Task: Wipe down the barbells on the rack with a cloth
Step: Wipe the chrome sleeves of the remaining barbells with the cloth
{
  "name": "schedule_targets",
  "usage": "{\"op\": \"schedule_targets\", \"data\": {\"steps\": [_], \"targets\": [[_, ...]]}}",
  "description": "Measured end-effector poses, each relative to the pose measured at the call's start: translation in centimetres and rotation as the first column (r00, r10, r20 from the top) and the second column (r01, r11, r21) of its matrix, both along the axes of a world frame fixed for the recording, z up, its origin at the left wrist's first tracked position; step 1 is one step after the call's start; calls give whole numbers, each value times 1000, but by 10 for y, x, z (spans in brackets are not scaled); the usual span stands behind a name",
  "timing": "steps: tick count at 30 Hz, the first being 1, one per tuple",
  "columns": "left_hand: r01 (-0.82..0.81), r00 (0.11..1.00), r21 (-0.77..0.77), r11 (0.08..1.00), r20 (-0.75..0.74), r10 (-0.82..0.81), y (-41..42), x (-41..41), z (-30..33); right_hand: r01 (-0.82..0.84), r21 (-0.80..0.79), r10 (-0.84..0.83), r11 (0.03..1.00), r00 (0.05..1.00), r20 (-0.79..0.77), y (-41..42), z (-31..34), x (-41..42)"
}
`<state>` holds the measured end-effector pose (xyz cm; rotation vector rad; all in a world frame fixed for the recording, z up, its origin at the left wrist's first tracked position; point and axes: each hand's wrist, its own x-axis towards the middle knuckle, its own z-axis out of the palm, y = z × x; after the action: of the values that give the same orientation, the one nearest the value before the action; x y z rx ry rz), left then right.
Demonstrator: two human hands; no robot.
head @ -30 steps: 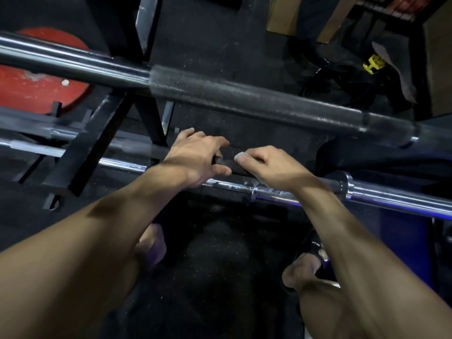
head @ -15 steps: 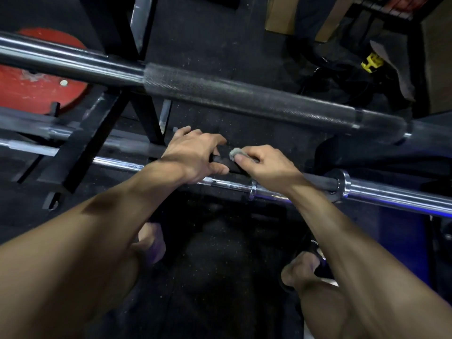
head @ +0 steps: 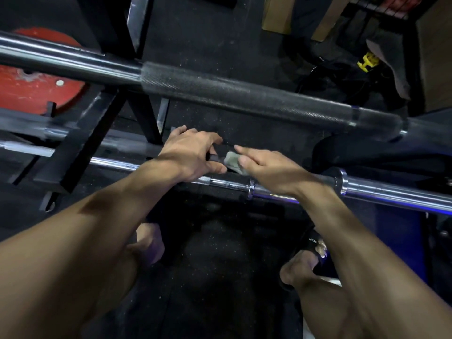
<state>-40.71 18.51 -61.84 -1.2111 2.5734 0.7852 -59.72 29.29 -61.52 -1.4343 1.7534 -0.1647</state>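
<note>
left hand (head: pixel 193 156): fingers curled round dark barbell (head: pixel 137 149) | right hand (head: pixel 267 168): fingers pinching cloth (head: pixel 233 162) against it

Both bare forearms reach forward and converge toward the middle of the view. The left hand (head: pixel 193 156) lies palm down, its fingers curled over and its thumb underneath, gripping a dark barbell shaft (head: pixel 137 149). The right hand (head: pixel 266 167) sits just beside it, almost touching, with the index finger stretched straight toward the left hand and the thumb pinching a small pale cloth (head: pixel 233 162) against the fingers. Below the arms, both bare knees and a sandalled right foot (head: pixel 315 245) show.
</note>
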Motion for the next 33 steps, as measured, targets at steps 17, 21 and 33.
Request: {"op": "schedule_targets", "data": {"steps": [17,21,33], "targets": [[5,1000,-6,1000,-16,-5,0,0,-1,-5,-106,-11,994,989,-150,1,1,23],[3,1000,-8,1000,-13,-3,-1,0,0,117,-129,-140,985,972,-187,-1,-5,27],[-4,1000,20,1000,-7,5,-2,0,0,524,-352,-502,776,850,158,18,13,-13]]}}
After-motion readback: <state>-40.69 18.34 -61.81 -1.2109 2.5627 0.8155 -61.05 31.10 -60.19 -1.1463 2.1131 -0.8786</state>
